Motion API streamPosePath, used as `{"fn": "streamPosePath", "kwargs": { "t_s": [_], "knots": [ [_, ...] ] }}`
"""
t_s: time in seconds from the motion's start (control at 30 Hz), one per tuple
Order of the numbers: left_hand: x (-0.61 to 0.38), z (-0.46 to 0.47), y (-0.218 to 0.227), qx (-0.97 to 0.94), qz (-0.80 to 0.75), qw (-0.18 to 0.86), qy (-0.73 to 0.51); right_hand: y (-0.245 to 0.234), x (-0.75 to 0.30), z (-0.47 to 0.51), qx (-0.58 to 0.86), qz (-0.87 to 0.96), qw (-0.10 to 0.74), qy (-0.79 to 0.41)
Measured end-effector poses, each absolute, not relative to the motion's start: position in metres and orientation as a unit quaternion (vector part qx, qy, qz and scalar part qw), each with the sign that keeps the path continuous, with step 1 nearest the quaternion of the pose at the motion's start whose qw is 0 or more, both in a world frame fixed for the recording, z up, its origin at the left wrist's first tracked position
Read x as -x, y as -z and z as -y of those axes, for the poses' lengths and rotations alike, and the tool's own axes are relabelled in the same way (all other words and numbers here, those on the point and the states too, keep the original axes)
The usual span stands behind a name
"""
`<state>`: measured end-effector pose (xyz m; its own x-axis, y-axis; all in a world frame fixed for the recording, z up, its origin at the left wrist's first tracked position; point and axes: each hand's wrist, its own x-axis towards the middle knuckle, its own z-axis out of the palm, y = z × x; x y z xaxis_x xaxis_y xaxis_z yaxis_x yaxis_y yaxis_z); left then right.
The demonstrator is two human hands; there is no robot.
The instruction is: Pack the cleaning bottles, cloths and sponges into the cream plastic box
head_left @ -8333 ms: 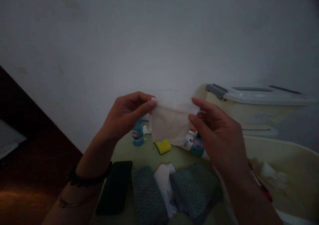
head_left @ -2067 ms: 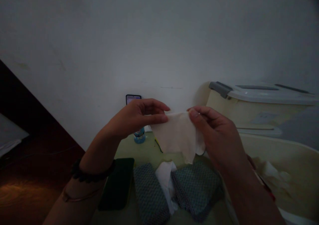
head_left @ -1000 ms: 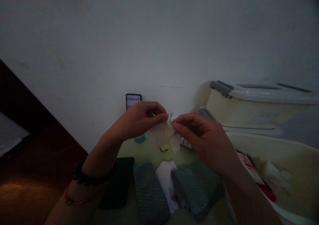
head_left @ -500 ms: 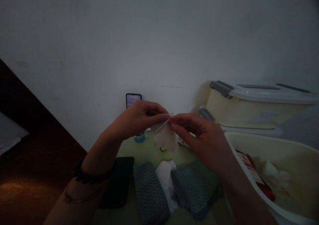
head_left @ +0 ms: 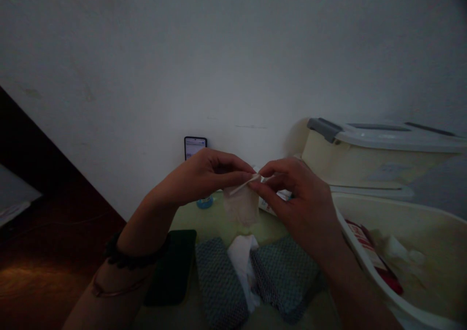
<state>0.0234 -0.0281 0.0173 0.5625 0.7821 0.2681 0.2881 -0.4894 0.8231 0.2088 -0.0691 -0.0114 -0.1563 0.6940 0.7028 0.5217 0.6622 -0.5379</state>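
Between my two hands hangs a small, thin, whitish see-through pouch (head_left: 241,206), held up above the table. The thumb and fingers of my left hand (head_left: 215,175) pinch its top edge on the left. My right hand (head_left: 297,193) pinches the same edge on the right, its thumb and forefinger close to the left fingertips. A narrow folded strip shows along the top. Below lie two grey-green knitted pieces (head_left: 221,284) with a crumpled white tissue or cloth (head_left: 243,257) between them.
A phone (head_left: 195,146) leans against the wall behind my left hand, above a blue-based container (head_left: 205,203). A dark green flat item (head_left: 173,266) lies at left. On the right stand an open cream bin (head_left: 438,208) holding a red-and-white packet (head_left: 372,254), and a lidded box (head_left: 365,162).
My fingertips have shifted slightly right and down along the pouch's top edge. The right hand's fingers are bent more, and the folded strip shows more clearly.
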Motion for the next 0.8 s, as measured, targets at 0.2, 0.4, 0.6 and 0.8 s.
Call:
{"fn": "streamPosePath", "kwargs": {
  "t_s": [0.2,0.4,0.6,0.8],
  "knots": [
    [-0.0221,0.0280,-0.0176,-0.807,-0.317,0.390,-0.311,0.0111,-0.2108,0.0690,0.362,0.784,0.499,-0.076],
    [-0.0235,0.0285,-0.0188,-0.790,-0.300,0.434,-0.313,0.0092,-0.2148,0.0699,0.359,0.800,0.468,-0.113],
    [-0.0218,0.0327,-0.0207,-0.792,-0.306,0.438,-0.295,0.0063,-0.2155,0.0716,0.397,0.797,0.437,-0.124],
    [-0.0182,0.0347,-0.0192,-0.801,-0.303,0.424,-0.295,0.0078,-0.2158,0.0709,0.415,0.780,0.454,-0.119]
  ]
}}
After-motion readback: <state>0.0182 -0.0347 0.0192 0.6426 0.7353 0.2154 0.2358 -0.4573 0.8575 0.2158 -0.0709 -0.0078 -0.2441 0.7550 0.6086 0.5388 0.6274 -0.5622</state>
